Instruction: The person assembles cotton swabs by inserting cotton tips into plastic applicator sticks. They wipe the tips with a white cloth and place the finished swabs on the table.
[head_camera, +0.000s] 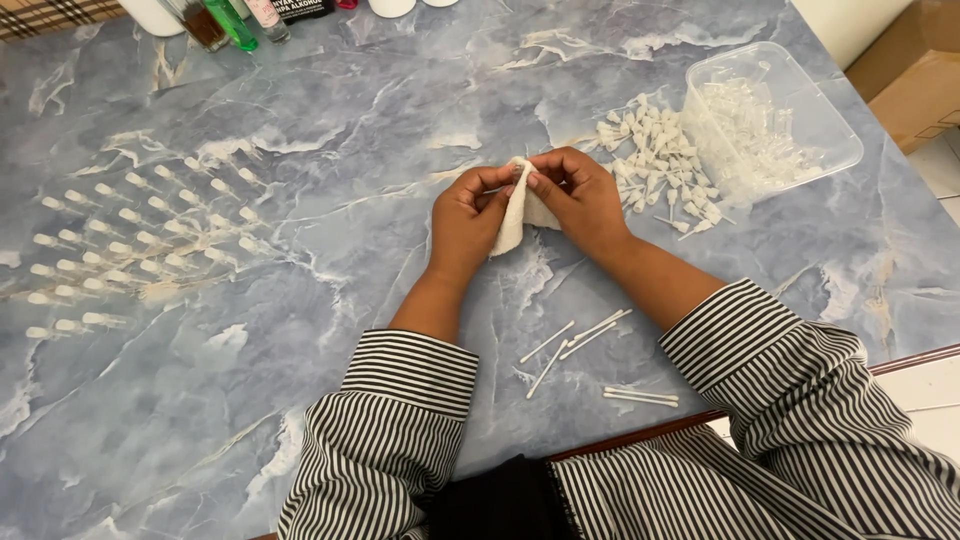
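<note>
- Both hands meet over the middle of the blue-grey marbled counter (330, 130), working on one small white piece of soft cloth or wipe (517, 215).
- The left hand (467, 222) is curled mostly closed, thumb and fingertips pinching the left side of the white cloth. The cloth hangs down a bit past the palm, toward the near edge.
- The right hand (580, 195) is also curled in, with its fingertips pressed onto the top of the same cloth, right up against the left hand's fingers. So both are closed on it, neither is spread open.
- Pretty sure there's something tiny tucked in the cloth at the fingertips, but it's too small to make out.
- Both wrists come out of black-and-white striped shirt sleeves (415, 372) at the near edge.
- Between the forearms, near the near edge, a few thin white sticks (585, 340) lie loose on the counter, not touching either hand.
- Just right of the right hand there's a loose pile of small white plastic cap pieces (655, 150), and touching that pile, toward the far right corner, a clear rectangular plastic tub (835, 125) holding clear little parts.
- Over on the left side of the counter, well apart from the hands, sit neat rows of small white-tipped clear pieces (140, 245) laid out flat.
- Along the far edge, at the left corner, the bottoms of some small bottles (232, 22) show, one green.
</note>
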